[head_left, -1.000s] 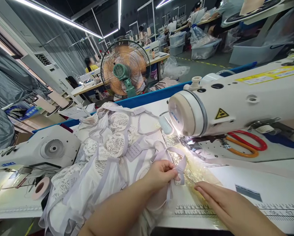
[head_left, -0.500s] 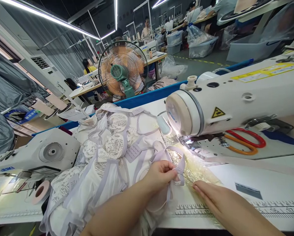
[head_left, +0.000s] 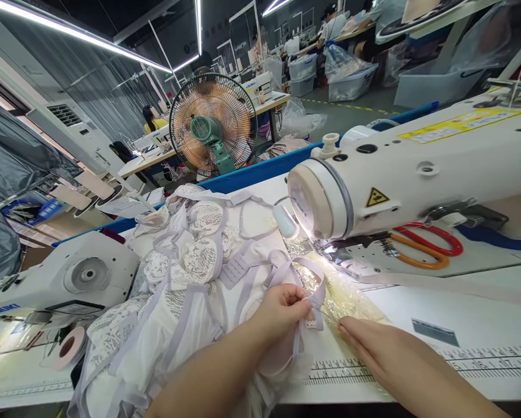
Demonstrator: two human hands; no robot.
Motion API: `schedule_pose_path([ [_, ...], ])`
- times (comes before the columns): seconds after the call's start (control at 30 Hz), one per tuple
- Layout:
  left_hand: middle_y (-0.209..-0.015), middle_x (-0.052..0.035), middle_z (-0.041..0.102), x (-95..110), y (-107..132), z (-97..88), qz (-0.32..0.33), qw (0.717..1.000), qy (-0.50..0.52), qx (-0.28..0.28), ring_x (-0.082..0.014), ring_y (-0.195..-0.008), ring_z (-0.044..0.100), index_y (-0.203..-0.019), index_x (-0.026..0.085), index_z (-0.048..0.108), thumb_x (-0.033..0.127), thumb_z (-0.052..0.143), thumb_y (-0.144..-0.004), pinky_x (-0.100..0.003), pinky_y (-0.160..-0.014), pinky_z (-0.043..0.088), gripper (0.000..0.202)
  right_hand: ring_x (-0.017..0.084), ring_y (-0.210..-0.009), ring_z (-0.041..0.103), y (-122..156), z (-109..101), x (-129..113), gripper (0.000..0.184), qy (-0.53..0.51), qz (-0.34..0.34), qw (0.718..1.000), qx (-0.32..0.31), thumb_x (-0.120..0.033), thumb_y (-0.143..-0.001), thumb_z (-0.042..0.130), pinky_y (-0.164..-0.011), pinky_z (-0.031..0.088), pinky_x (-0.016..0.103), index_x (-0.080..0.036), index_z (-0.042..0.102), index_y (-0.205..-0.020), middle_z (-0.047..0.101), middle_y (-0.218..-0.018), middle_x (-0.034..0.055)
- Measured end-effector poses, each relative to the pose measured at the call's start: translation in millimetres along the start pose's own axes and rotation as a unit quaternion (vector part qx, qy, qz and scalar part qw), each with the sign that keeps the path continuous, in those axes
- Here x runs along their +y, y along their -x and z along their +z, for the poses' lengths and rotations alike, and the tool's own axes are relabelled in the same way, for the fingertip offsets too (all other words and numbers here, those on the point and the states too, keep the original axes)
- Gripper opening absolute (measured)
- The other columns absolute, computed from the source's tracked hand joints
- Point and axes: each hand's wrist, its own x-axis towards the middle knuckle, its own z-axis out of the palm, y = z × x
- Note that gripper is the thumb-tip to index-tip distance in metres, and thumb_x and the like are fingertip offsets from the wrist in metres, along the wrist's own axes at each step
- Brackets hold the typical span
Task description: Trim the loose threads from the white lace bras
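Note:
My left hand [head_left: 280, 309] is closed in a pinch on a lilac bra strap [head_left: 318, 284], whose loop stands up above my fingers. Between thumb and fingers my right hand [head_left: 376, 345] grips a thin, pointed metal tool [head_left: 330, 317], perhaps tweezers; most of it is hidden in the hand. Its tip meets the strap beside my left fingertips. Left of and beneath my left forearm, white lace bras [head_left: 201, 258] with lilac edging lie heaped. Crinkled clear yellowish plastic [head_left: 351, 296] is under the work.
A white sewing machine [head_left: 408, 165] reaches in from the right, with orange-and-red-handled scissors [head_left: 421, 251] beneath. Another machine [head_left: 81, 278] and a pink tape roll [head_left: 71, 348] are at left. A printed ruler [head_left: 491, 360] runs along the table's front. A fan [head_left: 212, 125] stands beyond the table.
The view has shifted slightly, so the surroundings appear a little further left. Both hands keep their hold on the strap and the metal tool, with hardly any movement.

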Motion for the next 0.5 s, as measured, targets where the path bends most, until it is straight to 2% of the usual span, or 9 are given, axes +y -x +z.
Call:
schedule_pose_path([
  [0.13,-0.054,0.0005,0.055,1.0,0.8,0.5,-0.006,1.0,0.005,-0.001,-0.0107,-0.055,0.049,-0.061,0.015,0.054,0.032,0.068,-0.06,-0.025,-0.059,0.037,0.022,0.019,-0.052,0.054,-1.0,3.1,0.8,0.03,-0.015,-0.009,1.0,0.002,-0.037,-0.088,0.03,-0.051,0.035,0.029,-0.024,0.042,-0.063,0.057,-0.057,0.0],
  [0.23,-0.053,0.0008,0.054,1.8,1.0,0.6,-0.006,1.0,0.007,0.005,-0.0104,-0.053,0.048,-0.06,0.015,0.054,0.033,0.069,-0.059,-0.025,-0.057,0.037,0.023,0.02,-0.056,0.057,0.4,3.2,3.5,0.031,-0.058,-0.032,0.998,0.02,-0.038,-0.087,0.033,-0.052,0.04,0.029,-0.026,0.05,-0.065,0.061,-0.062,0.0014],
  [0.37,-0.053,0.0008,0.055,0.1,-0.1,0.1,0.001,1.0,0.001,0.005,-0.0104,-0.053,0.048,-0.059,0.016,0.054,0.031,0.068,-0.06,-0.024,-0.057,0.037,0.021,0.023,-0.074,0.063,7.3,3.0,6.9,0.031,-0.129,-0.059,0.989,0.041,-0.042,-0.087,0.035,-0.055,0.047,0.028,-0.028,0.058,-0.072,0.067,-0.076,0.0036],
  [0.43,-0.053,0.0006,0.055,-1.7,-0.9,-0.2,0.003,1.0,-0.001,0.006,-0.0105,-0.053,0.049,-0.06,0.015,0.054,0.03,0.067,-0.06,-0.024,-0.058,0.038,0.019,0.023,-0.084,0.063,13.2,1.7,5.6,0.032,-0.176,-0.059,0.98,0.074,-0.044,-0.087,0.035,-0.063,0.05,0.028,-0.028,0.06,-0.076,0.068,-0.081,0.0036],
  [0.5,-0.054,0.0003,0.056,-3.0,-1.2,-0.3,0.003,1.0,-0.003,0.005,-0.0107,-0.054,0.05,-0.061,0.015,0.054,0.029,0.066,-0.061,-0.024,-0.058,0.038,0.018,0.024,-0.088,0.063,19.5,-1.6,2.3,0.032,-0.219,-0.035,0.965,0.141,-0.047,-0.087,0.037,-0.069,0.05,0.029,-0.029,0.062,-0.08,0.068,-0.086,0.0037],
])
